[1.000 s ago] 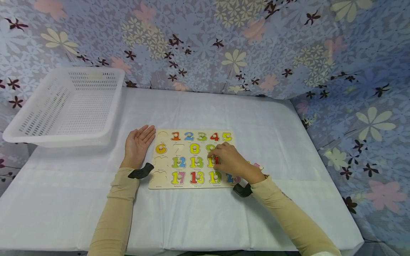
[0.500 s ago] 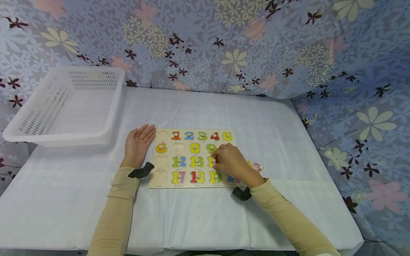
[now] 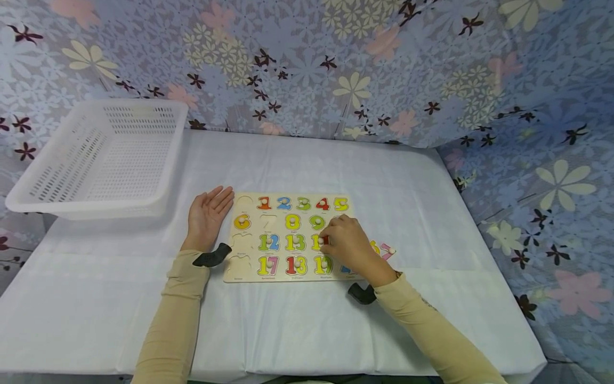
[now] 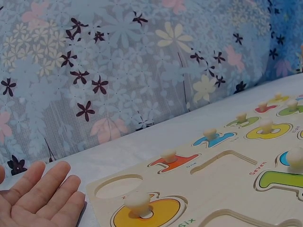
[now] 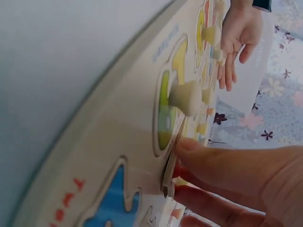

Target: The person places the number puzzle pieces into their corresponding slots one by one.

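Note:
A wooden number puzzle board (image 3: pixel 254 277) lies on the white-covered table, its coloured pieces topped with small knobs. My right hand (image 3: pixel 352 242) reaches over its right half and pinches a yellow-and-red number piece (image 3: pixel 315 241) in the third row. In the right wrist view this piece (image 5: pixel 169 174) stands slightly tilted at the board, with the thumb on its edge. My left hand (image 3: pixel 206 220) rests palm up beside the board's left edge, fingers relaxed, holding nothing. Cut-out recesses (image 4: pixel 119 185) show along the left column and at "Seven".
A loose yellow-and-pink number piece (image 3: pixel 386 250) lies to the right of the board, partly behind the right wrist. A white plastic basket (image 3: pixel 165 200) stands at the back left. Floral fabric (image 3: pixel 307 69) hangs behind the table.
My right hand has shifted slightly to the right and down, still over the same piece, uncovering more of the nine above it. The left hand stays put.

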{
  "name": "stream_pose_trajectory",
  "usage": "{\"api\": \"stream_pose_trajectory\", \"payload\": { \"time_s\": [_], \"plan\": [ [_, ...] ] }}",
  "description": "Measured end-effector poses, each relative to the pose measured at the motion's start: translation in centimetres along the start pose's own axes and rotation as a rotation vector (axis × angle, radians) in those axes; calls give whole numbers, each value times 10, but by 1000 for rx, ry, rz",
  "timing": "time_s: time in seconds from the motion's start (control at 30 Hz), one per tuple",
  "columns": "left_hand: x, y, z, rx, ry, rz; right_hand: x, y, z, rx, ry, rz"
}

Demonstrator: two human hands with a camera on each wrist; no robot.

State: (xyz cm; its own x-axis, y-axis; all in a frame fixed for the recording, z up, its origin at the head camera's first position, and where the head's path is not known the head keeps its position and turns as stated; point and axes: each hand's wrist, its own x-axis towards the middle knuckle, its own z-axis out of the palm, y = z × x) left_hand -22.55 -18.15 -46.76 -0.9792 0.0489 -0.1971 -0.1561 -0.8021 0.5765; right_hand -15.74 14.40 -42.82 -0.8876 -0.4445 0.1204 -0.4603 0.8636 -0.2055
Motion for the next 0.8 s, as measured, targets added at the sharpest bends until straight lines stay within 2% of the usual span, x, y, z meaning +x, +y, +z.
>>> {"api": "stream_pose_trajectory", "payload": {
  "time_s": [0.3,0.47,0.6,0.8],
  "plan": [
    [-1,0,1,-12,-5,-5,-3,3,6,3,68,-35],
    [-1,1,1,-6,0,-8,1,5,4,-49,85,-105],
    [-2,2,2,-9,-1,-8,7,5,-1,-56,44,-128],
    [-4,2,4,-15,2,-8,15,5,-9,-45,-53,-63]
  ]
}}
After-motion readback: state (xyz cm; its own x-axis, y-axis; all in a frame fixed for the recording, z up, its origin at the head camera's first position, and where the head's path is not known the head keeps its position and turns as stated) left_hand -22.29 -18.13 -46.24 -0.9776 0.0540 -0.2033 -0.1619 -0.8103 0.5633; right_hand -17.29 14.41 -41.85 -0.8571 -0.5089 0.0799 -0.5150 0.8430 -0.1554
